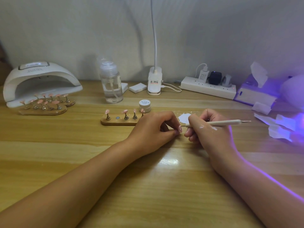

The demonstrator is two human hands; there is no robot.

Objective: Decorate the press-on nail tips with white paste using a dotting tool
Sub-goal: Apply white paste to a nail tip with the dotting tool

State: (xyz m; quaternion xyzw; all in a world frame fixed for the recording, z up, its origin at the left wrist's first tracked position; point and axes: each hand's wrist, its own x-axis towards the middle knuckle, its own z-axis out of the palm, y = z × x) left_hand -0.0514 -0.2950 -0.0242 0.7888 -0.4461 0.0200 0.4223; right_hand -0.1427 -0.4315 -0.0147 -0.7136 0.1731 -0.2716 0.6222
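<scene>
The left hand (pixel 156 127) rests on the bench (pixel 164 186), its fingers (pixel 170 116) curled, thumb and forefinger pinching 1 pink nail tip (pixel 180 128). The right hand (pixel 209 132) has its fingers clamped round the dotting tool (pixel 220 123), whose working end meets the nail tip; white smears mark the back of this hand. Just behind the hands lies the patch of white paste (pixel 185 117). Behind that stands a small jar (pixel 145 105) whose lid reads "Painted" in script. A wooden stand (pixel 120 121) just beside the left hand carries 4 more tips.

Lettering on the curing lamp (pixel 41 81) and the red label on the clip lamp (pixel 154 83) are too blurred to read.

The pump bottle (pixel 111 84), power strip (pixel 208 88) and tissue box (pixel 256 93) line the back edge by the wall, well apart from the hands. The bench's near edge is out of view.
</scene>
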